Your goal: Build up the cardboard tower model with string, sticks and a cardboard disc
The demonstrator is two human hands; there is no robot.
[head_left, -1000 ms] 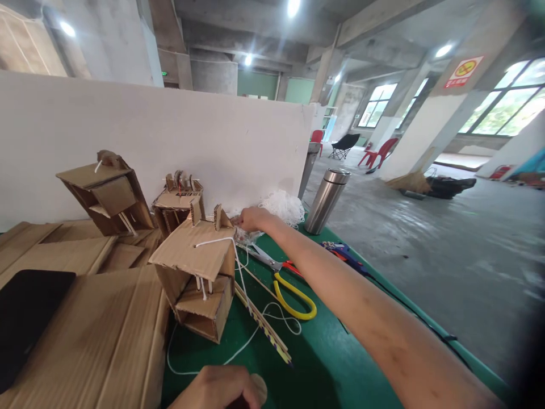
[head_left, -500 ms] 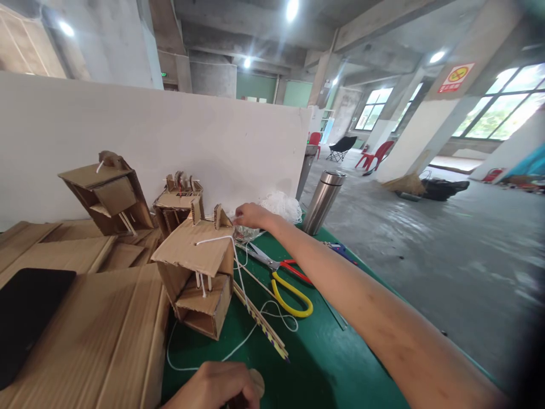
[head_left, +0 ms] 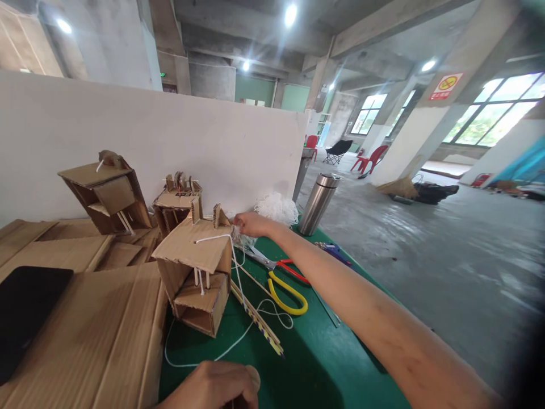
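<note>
Left hand [head_left: 213, 385]: fingers curled on disc [head_left: 254, 376], rounded edge rightward | Right hand [head_left: 250, 224]: fingers bent at bag [head_left: 243, 237], grip, long axis unclear | Bag between box [head_left: 193, 244], string pile [head_left: 279, 209]; table [head_left: 306, 352] right of disc

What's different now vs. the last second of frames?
View swung slightly right. The right forearm shifted outward over the table edge, uncovering more of the clear strip near the scissors and hiding the cord. No visible grab or release. Right hand is still at the plastic bag, grip unclear; left hand still has the round disc. Scissors and cardboard box look unmoved.
</note>
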